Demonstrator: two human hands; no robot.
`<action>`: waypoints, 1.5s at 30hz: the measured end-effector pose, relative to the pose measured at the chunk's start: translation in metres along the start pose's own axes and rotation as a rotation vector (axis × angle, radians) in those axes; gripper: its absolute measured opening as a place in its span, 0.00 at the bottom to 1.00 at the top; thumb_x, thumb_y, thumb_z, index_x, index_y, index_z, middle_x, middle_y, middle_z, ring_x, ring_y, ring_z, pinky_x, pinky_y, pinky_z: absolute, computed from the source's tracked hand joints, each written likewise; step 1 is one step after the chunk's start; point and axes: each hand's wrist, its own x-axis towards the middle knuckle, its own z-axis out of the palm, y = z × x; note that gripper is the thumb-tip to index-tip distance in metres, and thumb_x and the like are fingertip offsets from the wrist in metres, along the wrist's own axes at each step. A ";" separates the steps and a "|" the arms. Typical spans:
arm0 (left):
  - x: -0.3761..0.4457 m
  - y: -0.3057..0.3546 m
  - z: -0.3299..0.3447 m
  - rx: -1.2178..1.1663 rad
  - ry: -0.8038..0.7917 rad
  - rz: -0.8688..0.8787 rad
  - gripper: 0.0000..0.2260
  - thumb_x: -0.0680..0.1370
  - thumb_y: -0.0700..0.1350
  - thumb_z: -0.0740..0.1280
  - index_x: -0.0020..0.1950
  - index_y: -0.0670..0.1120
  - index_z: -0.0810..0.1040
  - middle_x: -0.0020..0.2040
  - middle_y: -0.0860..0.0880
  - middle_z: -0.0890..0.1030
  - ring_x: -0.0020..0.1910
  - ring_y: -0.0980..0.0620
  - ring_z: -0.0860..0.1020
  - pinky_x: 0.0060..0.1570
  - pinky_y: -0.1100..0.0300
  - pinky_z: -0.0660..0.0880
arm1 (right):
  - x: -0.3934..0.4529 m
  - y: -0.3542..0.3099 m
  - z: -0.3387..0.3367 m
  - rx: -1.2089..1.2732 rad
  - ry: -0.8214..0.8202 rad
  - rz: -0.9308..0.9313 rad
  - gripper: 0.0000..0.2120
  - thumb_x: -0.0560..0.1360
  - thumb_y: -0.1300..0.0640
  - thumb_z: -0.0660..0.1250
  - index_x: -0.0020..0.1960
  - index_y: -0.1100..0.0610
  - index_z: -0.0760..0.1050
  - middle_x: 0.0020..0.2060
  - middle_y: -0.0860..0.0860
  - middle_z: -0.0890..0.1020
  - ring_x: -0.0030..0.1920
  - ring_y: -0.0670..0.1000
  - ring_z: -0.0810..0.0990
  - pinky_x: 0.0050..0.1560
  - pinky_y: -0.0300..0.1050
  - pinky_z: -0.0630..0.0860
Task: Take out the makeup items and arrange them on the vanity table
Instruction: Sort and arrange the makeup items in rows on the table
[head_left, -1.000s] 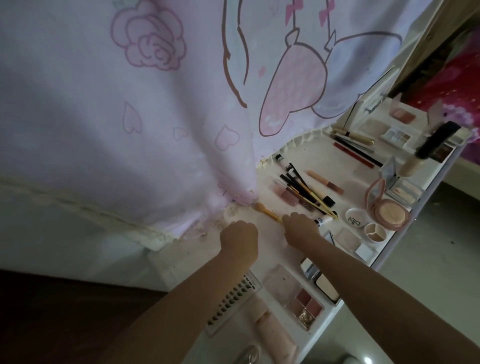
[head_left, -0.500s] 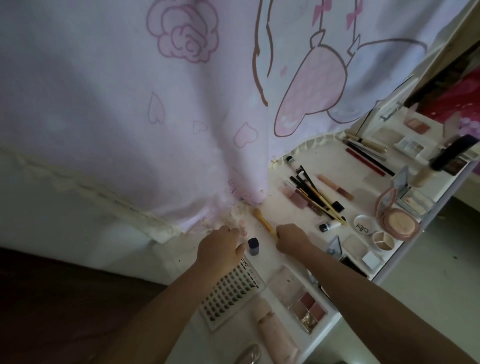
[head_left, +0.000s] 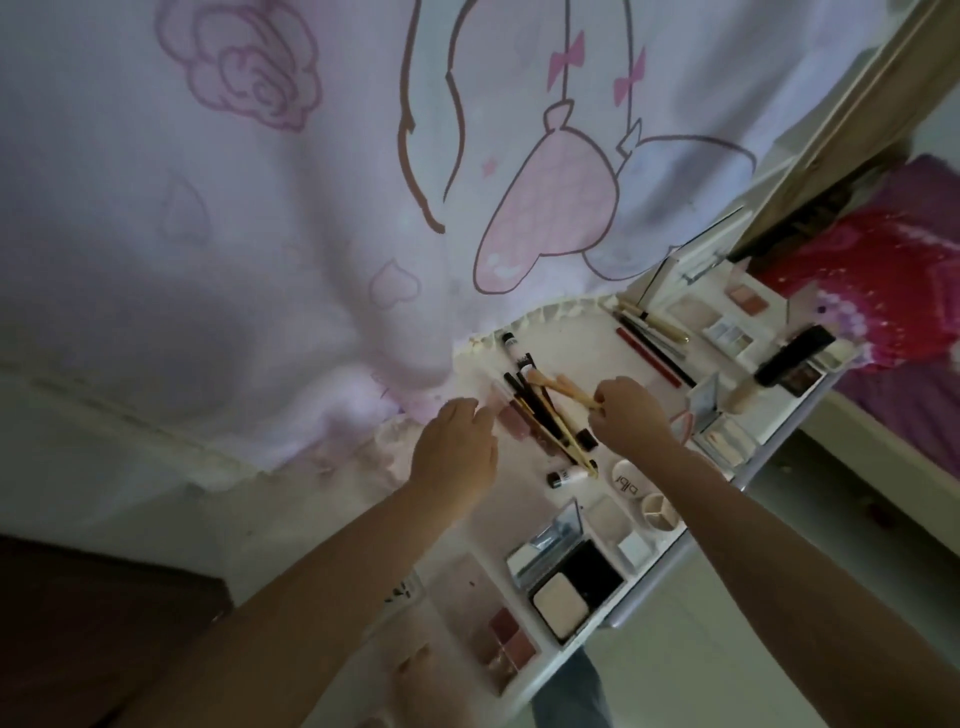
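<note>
Moved up from the near table edge to the brush pile: right hand (head_left: 631, 415), pinching a tan-handled makeup brush (head_left: 563, 387) above the dark brushes and pencils (head_left: 545, 415) on the white vanity table (head_left: 571, 338). Left hand (head_left: 454, 449) alongside, fingers loosely extended, holding nothing. Nearer: open powder compact (head_left: 566, 587), eyeshadow palette (head_left: 506, 636).

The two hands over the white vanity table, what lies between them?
In the head view, a bundle of black and gold makeup brushes and pencils lies between the left hand and the right hand.
</note>
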 end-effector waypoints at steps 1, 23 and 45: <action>0.006 0.010 0.005 -0.003 -0.069 -0.022 0.15 0.80 0.43 0.54 0.65 0.41 0.66 0.65 0.43 0.68 0.65 0.47 0.64 0.61 0.57 0.65 | 0.005 0.013 -0.005 -0.013 0.003 0.025 0.10 0.73 0.62 0.61 0.50 0.66 0.74 0.50 0.61 0.77 0.50 0.59 0.76 0.47 0.46 0.70; 0.043 0.021 0.107 -0.079 -0.440 -0.364 0.35 0.80 0.57 0.52 0.73 0.38 0.36 0.74 0.40 0.35 0.74 0.43 0.36 0.72 0.51 0.39 | 0.099 0.064 0.030 -0.228 -0.477 -0.174 0.10 0.73 0.53 0.64 0.44 0.61 0.73 0.36 0.52 0.73 0.42 0.52 0.73 0.37 0.40 0.67; 0.034 0.097 -0.101 0.041 0.553 0.306 0.13 0.74 0.46 0.61 0.33 0.41 0.76 0.26 0.47 0.76 0.22 0.49 0.74 0.19 0.65 0.67 | -0.038 -0.011 -0.140 0.796 0.298 -0.192 0.10 0.79 0.62 0.53 0.39 0.59 0.66 0.33 0.55 0.75 0.43 0.64 0.79 0.36 0.45 0.66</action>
